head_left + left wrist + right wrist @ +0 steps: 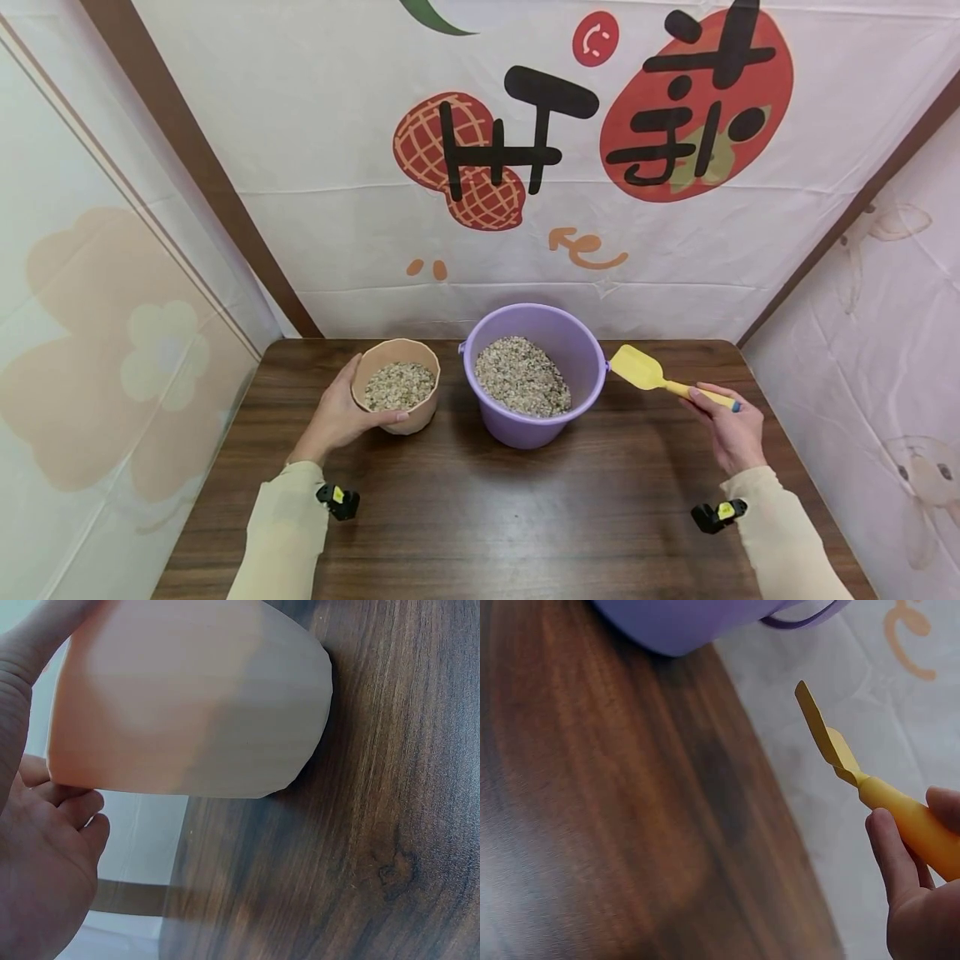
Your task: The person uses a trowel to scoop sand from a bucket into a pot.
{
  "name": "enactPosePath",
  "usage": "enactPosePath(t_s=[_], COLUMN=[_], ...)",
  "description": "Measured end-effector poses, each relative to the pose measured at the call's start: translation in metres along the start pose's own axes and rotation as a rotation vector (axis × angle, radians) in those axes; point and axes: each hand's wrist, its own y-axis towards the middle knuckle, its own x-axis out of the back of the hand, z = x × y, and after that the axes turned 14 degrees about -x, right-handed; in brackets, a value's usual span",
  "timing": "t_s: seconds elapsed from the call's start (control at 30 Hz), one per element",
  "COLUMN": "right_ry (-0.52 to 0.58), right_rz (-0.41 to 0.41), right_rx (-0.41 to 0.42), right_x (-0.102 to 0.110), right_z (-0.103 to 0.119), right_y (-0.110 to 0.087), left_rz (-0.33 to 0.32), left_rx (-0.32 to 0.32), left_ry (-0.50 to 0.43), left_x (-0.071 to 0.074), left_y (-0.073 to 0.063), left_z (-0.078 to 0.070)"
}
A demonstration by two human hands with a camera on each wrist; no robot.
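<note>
My left hand (347,417) grips the rim and side of a peach-coloured pot (415,417), thumb at the near side and fingers around the left. Grainy gravel (400,385) partly fills this pot. In the left wrist view the pot's faceted wall (187,705) is close up, its base at the wooden table. To the right, my right hand (733,427) holds a yellow toy shovel (637,367) by its handle, the blade above the table and pointing left. Between the hands stands a purple bucket (525,429) with more gravel (521,375) heaped toward its left side.
The dark wooden table (480,533) ends at a white printed cloth (360,242) hung behind it. More cloth hangs at the left and right sides. The bucket's purple handle (810,619) shows on its far side in the right wrist view.
</note>
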Motion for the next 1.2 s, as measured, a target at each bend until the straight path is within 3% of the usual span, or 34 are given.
enactPosePath(t_s=[0.17, 0.47, 1.2], right_ry=[-0.049, -0.044, 0.034], right_rz=[-0.078, -0.147, -0.148], right_rx=[-0.043, -0.109, -0.164], right_x=[0.005, 0.013, 0.022], right_z=[-0.013, -0.028, -0.044], right_y=[0.007, 0.018, 0.036], left_rz=[0.000, -0.008, 0.003], left_rx=[0.001, -0.001, 0.015], left_ry=[0.004, -0.006, -0.006], left_x=[0.001, -0.001, 0.001], left_y=[-0.001, -0.001, 0.000], left_z=[0.000, 0.001, -0.002])
